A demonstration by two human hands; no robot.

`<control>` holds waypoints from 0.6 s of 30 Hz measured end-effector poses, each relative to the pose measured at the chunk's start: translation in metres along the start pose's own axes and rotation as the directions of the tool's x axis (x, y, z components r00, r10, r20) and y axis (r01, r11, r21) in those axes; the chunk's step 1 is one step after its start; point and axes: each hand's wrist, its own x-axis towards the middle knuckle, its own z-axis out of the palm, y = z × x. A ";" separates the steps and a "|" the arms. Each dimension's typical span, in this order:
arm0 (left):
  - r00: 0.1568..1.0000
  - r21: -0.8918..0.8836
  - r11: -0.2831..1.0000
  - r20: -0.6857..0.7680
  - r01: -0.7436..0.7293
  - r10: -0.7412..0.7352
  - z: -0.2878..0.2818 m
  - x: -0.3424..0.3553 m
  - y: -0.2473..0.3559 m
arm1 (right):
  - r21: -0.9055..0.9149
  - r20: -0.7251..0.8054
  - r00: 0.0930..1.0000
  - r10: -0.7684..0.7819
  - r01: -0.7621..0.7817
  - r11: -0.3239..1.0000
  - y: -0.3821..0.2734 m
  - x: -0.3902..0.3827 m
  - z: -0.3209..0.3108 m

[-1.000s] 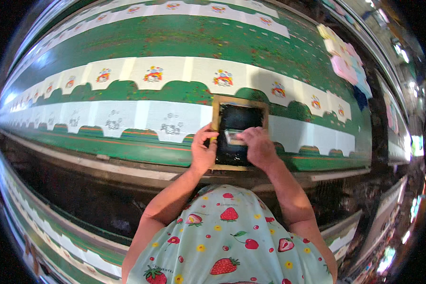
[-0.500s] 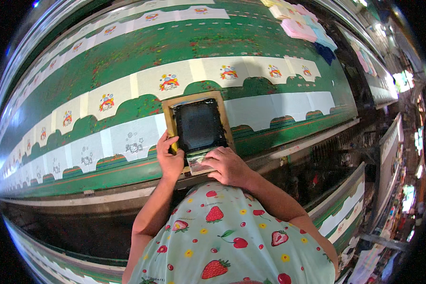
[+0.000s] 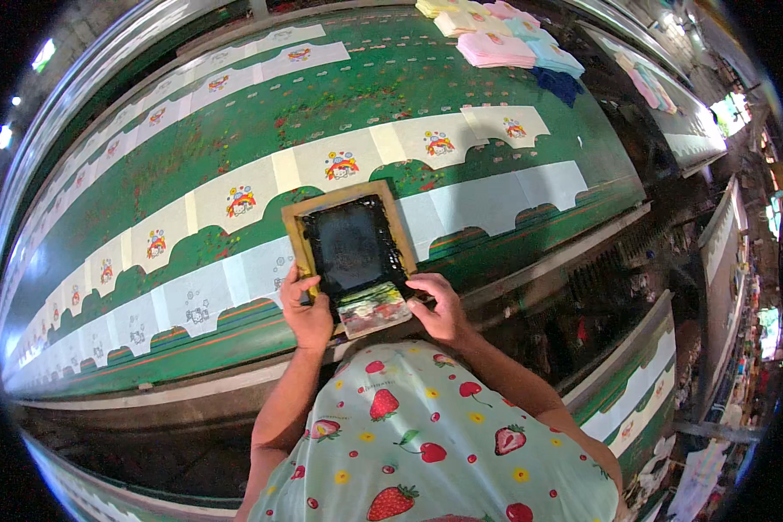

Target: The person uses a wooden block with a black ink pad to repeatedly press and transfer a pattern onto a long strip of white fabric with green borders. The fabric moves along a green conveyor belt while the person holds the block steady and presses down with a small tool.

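Center: tan wooden rect. frame (image 3: pixel 335 198) w/ dark mesh is sitting at near edge of long green table (image 3: pixel 261 130).
Left bar: bare L hand (image 3: pixel 306 317) is clamping on w/ fingers & thumb.
Near-R corner: bare R hand (image 3: pixel 444 311) is touching edge, index & thumb standing apart; can't tell if gripping.
Near end: flat paint-smeared block (image 3: pixel 374 311) is lying btwn hands.
Rows: whitish scalloped cloth strips (image 3: pixel 300 165), some w/ multicol. prints, are lying flat.
Far R: folded pastel fabric (image 3: pixel 496 50) is sitting piled.
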 end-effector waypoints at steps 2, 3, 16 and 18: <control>1.000 -0.042 0.999 -0.006 0.003 -0.003 0.031 -0.008 0.009 | -0.008 0.001 1.000 0.030 -0.030 1.000 0.014 -0.003 -0.028; 1.000 -0.034 0.999 -0.013 0.003 -0.003 0.045 -0.011 0.012 | -0.011 0.004 0.999 0.048 -0.048 0.999 0.019 -0.004 -0.041; 0.998 -0.023 0.998 -0.032 0.056 -0.057 0.106 -0.022 0.020 | -0.312 0.453 0.850 -0.268 0.433 0.846 -0.010 0.026 -0.091; 0.997 -0.076 0.994 -0.017 0.076 -0.078 0.108 -0.021 0.017 | -0.348 0.496 0.822 -0.278 0.482 0.804 -0.014 0.034 -0.084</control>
